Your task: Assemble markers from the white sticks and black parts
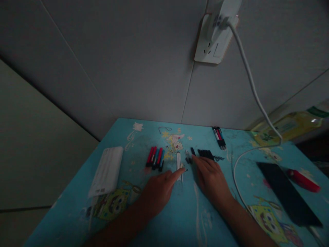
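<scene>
My left hand [158, 190] reaches in over the table with its index finger stretched out and the other fingers curled. That fingertip lies over thin white pen refills [178, 161] and almost meets a tiny dark piece [186, 170]. My right hand [212, 176] is closed, its fingertips at a short black pen part [192, 151]. Small dark pen pieces [189, 160] lie between the hands. A row of red and blue pen barrels [155, 157] with black ends is left of the refills. Black pen parts [205, 154] lie just beyond my right hand.
A white box-like device [107, 171] sits at the left. Farther back lies a pen bundle [219, 138]. A white cable [253, 82] hangs from the wall socket [214, 44] onto the table. At right are a dark flat slab [289, 192], a red object [303, 180] and a yellow bottle [290, 126].
</scene>
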A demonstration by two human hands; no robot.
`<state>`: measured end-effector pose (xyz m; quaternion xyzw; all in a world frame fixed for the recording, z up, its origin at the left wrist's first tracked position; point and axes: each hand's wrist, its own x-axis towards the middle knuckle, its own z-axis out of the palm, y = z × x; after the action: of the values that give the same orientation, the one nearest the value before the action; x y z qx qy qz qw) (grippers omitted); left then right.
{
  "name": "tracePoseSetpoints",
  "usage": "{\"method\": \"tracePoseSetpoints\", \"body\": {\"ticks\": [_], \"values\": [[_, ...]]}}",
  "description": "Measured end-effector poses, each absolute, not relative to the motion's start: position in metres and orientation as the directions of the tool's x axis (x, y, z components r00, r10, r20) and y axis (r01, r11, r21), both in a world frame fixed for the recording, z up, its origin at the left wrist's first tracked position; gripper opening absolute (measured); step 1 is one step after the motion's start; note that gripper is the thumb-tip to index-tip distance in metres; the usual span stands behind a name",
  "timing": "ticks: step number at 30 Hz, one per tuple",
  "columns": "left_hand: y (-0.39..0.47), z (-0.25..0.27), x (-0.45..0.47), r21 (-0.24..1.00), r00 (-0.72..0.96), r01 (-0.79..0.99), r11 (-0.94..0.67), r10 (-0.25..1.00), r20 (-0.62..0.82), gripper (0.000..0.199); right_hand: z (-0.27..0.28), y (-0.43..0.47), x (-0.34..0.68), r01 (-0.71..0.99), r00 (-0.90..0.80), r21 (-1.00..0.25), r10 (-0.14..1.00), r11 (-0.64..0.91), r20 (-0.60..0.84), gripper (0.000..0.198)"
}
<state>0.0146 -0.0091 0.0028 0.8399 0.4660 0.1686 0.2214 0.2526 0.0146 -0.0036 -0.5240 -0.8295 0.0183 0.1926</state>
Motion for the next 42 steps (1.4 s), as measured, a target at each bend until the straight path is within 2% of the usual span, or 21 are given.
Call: {"method": "tracePoseSetpoints", "body": {"ticks": [6,11,19,23,27,32,38,42], "values": [[-0.009,0.000,0.015,0.536,0.482,0.715,-0.448,0.872,0.084,0.039,-0.003,0.015,0.254,0.910,-0.328,-0.160,0.901,0.382,0.285,0.052],[-0.009,-0.001,0.016,0.580,0.455,0.699,-0.419,0.886,0.091,0.026,-0.006,0.017,0.252,0.916,-0.344,-0.107,0.896,0.386,0.280,0.047],[-0.010,-0.004,0.016,0.570,0.466,0.692,-0.442,0.877,0.115,0.041,-0.002,0.017,0.250,0.932,-0.310,-0.092,0.903,0.350,0.297,0.043],[-0.010,-0.006,0.016,0.572,0.455,0.698,-0.430,0.884,0.109,0.035,-0.002,0.022,0.247,0.947,-0.291,-0.045,0.908,0.318,0.302,0.041],[-0.010,-0.004,0.016,0.602,0.456,0.677,-0.422,0.884,0.107,0.030,0.002,0.023,0.243,0.951,-0.292,-0.010,0.906,0.309,0.306,0.030],[-0.011,0.002,0.016,0.623,0.457,0.644,-0.443,0.877,0.152,0.028,0.008,0.022,0.245,0.947,-0.296,-0.020,0.898,0.320,0.326,0.019],[-0.016,0.010,0.015,0.676,0.459,0.575,-0.461,0.866,0.199,0.019,0.006,0.030,0.243,0.965,-0.244,-0.007,0.908,0.262,0.341,0.020],[-0.017,0.009,0.015,0.659,0.500,0.569,-0.492,0.843,0.199,0.024,0.002,0.032,0.244,0.969,-0.221,-0.017,0.899,0.246,0.377,0.020]]}}
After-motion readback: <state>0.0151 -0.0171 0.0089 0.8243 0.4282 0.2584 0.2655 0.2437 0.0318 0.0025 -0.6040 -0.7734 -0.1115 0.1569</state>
